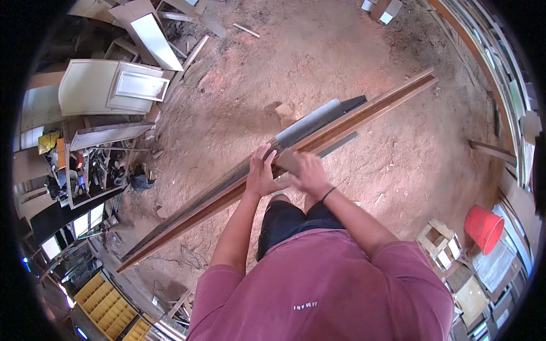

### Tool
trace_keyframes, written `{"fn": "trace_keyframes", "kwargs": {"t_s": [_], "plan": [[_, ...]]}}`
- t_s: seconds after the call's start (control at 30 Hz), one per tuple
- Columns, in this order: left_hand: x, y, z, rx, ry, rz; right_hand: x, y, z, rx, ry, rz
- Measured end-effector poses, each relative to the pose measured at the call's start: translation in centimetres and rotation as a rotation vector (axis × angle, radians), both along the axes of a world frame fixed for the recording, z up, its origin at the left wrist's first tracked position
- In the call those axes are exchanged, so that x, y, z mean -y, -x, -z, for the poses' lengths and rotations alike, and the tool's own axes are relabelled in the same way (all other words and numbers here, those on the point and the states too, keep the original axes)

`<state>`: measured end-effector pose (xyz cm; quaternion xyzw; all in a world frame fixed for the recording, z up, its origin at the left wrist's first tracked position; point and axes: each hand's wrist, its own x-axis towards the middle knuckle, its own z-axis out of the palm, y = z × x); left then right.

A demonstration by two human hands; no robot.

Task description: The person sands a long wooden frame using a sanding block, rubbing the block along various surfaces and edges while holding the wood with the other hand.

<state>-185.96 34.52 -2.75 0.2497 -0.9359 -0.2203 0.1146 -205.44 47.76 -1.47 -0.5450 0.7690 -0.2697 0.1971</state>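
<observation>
In the head view, a long grooved wooden beam [364,117] slants across the dirt floor [210,142] from two o'clock down to eight o'clock, passing just ahead of the person's knees. A grey slab [307,121] lies alongside it toward one o'clock.

The left hand [262,172], at the centre, has its fingers spread and seems to rest on the beam; how hard it presses, I cannot tell. The right hand [310,174], at its three o'clock, is closed around a brown block [289,161] held over or against the beam. Blur hides the exact grip and whether the block touches the wood.

If this is rubbing or smoothing, as it looks, the block is best laid flat and worked in even strokes along the two-to-eight o'clock line, with light, steady pressure so the groove's edges do not round over. The left hand would serve best bracing the beam, its fingertips clear of the stroke; they are close to the block here. A slim beam like this could roll or slide if pushed sideways.
</observation>
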Motion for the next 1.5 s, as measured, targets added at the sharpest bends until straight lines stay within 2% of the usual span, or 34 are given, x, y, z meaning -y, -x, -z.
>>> {"fn": "trace_keyframes", "kwargs": {"t_s": [0.03,0.07,0.1,0.17,0.2,0.27,0.33,0.4,0.5,0.57,0.63,0.67,0.7,0.77,0.8,0.87,0.9,0.97,1.0,1.07,1.13,1.17,1.2,1.23,1.3,1.4,1.47,1.5], "plan": [[0.2,-0.2,0.5,0.015,-0.029,0.009,0.5,3.0,0.2,0.096,-0.151,-0.017],[0.3,-0.1,0.3,0.010,-0.035,0.014,0.0,6.0,2.5,-0.076,-0.140,0.094],[0.3,0.0,-0.3,0.001,-0.054,0.019,0.1,9.4,-0.3,-0.230,0.066,0.142],[0.2,0.1,-1.1,-0.011,-0.071,0.022,-0.8,13.0,2.7,-0.312,0.056,0.580],[0.1,0.2,-1.6,-0.023,-0.081,0.022,-0.7,11.8,2.1,-0.314,0.054,0.584],[0.6,0.1,-1.5,-0.049,-0.091,0.037,0.1,7.3,-0.1,-0.122,-0.138,0.216],[0.8,-0.5,-0.6,-0.144,-0.103,0.059,-0.4,-1.9,4.1,-0.087,-0.104,0.121],[0.8,-0.9,0.2,-0.195,-0.124,0.045,-0.7,-8.0,3.1,-0.068,0.154,-0.025],[0.9,-1.2,1.0,-0.273,-0.122,0.010,-0.3,-4.0,5.2,-0.209,0.197,0.041],[0.7,-1.1,1.0,-0.330,-0.101,-0.034,1.7,3.8,0.4,-0.291,0.007,0.154],[0.7,-1.2,-0.2,-0.297,-0.099,-0.042,1.5,7.6,1.5,-0.305,-0.071,0.727],[1.0,-1.1,-0.9,-0.266,-0.092,-0.052,1.5,6.3,2.2,-0.309,-0.071,0.737],[1.3,-1.5,-2.1,-0.271,-0.094,-0.045,1.7,3.9,2.7,-0.283,-0.063,0.658],[1.5,-3.8,-4.1,0.017,-0.093,-0.140,2.5,-2.9,1.8,-0.224,-0.019,0.445],[1.7,-5.7,-3.9,0.020,-0.094,-0.146,3.1,-7.5,0.6,-0.186,0.014,0.319],[2.5,-9.6,-2.9,0.151,-0.099,-0.124,3.6,-12.6,-0.5,-0.132,0.186,0.197],[2.7,-10.8,-3.1,0.148,-0.101,-0.118,3.5,-12.0,-0.2,-0.136,0.183,0.202],[3.3,-12.2,-3.1,0.344,-0.122,-0.094,3.4,-6.8,2.0,-0.220,-0.138,0.156],[3.4,-12.4,-3.2,0.347,-0.123,-0.093,4.1,-3.2,-0.6,-0.145,-0.323,0.249],[3.7,-12.2,-3.2,0.385,-0.088,-0.009,3.9,-0.6,-0.1,-0.269,-0.105,0.455],[3.5,-12.6,-2.6,0.376,-0.132,-0.034,4.0,-1.2,1.9,-0.368,0.003,0.717],[3.5,-12.4,-2.3,0.358,-0.170,-0.055,3.7,-4.4,3.0,-0.290,0.026,0.604],[3.7,-12.1,-2.0,0.354,-0.171,-0.056,4.1,-7.2,2.3,-0.273,-0.040,0.179],[3.6,-12.2,-1.8,0.337,-0.180,-0.072,4.4,-12.7,2.1,-0.145,-0.075,0.277],[3.5,-13.0,-2.0,0.333,-0.190,-0.085,4.0,-18.9,0.8,-0.138,0.037,0.179],[3.7,-12.5,-2.1,0.352,-0.252,-0.076,3.8,-13.7,2.8,-0.196,0.032,0.250],[3.5,-12.7,-2.0,0.361,-0.235,-0.074,3.6,-7.3,2.3,-0.336,0.052,0.462],[3.4,-12.8,-1.9,0.363,-0.236,-0.077,4.2,-6.9,1.7,-0.334,0.051,0.458]]}}
